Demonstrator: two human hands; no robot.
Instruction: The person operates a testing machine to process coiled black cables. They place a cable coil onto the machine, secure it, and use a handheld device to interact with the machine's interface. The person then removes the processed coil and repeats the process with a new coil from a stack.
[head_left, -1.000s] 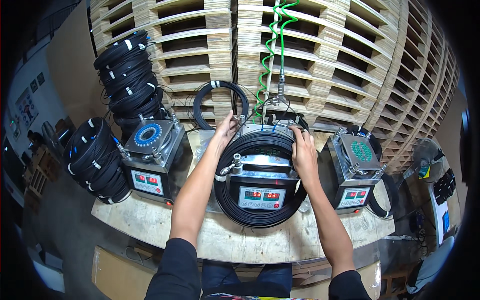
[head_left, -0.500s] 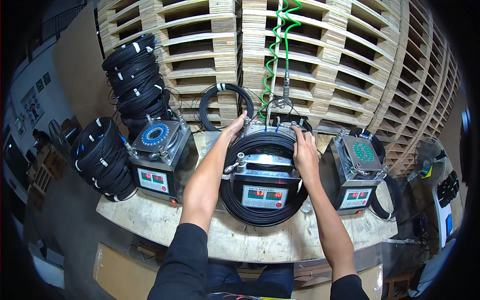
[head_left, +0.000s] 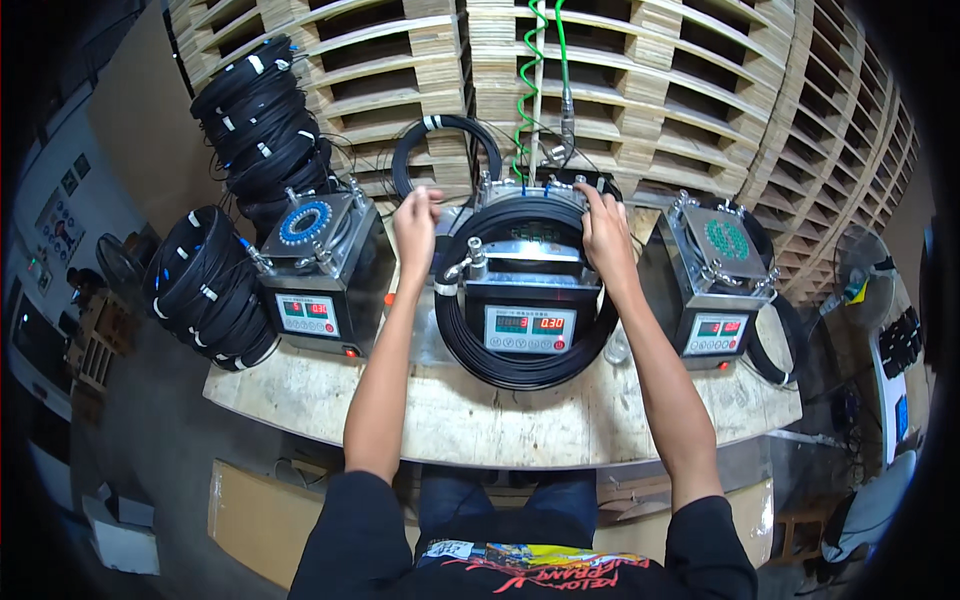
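Note:
A polishing machine [head_left: 530, 319] with a lit panel stands in the middle of the bench, a large black cable coil [head_left: 520, 372] looped around it. Blue connectors [head_left: 536, 190] sit along the back edge of its metal top plate. My right hand [head_left: 606, 232] is at the back right corner, its fingers curled over a small metal corner knob [head_left: 580, 182]; the thumb is mostly hidden. Left of the coil, my left hand [head_left: 416, 228] is raised and holds nothing, fingers loosely bent and apart. A metal clamp post [head_left: 477, 262] stands at the machine's front left corner.
Similar machines stand at left [head_left: 318, 290] and right [head_left: 712, 290], topped with blue and green rings. Black cable coils [head_left: 258, 130] are stacked at far left; another coil [head_left: 400, 160] leans behind. Green air hoses [head_left: 563, 60] hang before wooden pallets [head_left: 690, 90].
My left hand has left the machine's back left corner and moved left, away from the coil. My right hand stays at the back right corner. The panel readouts have changed, and the view has shifted.

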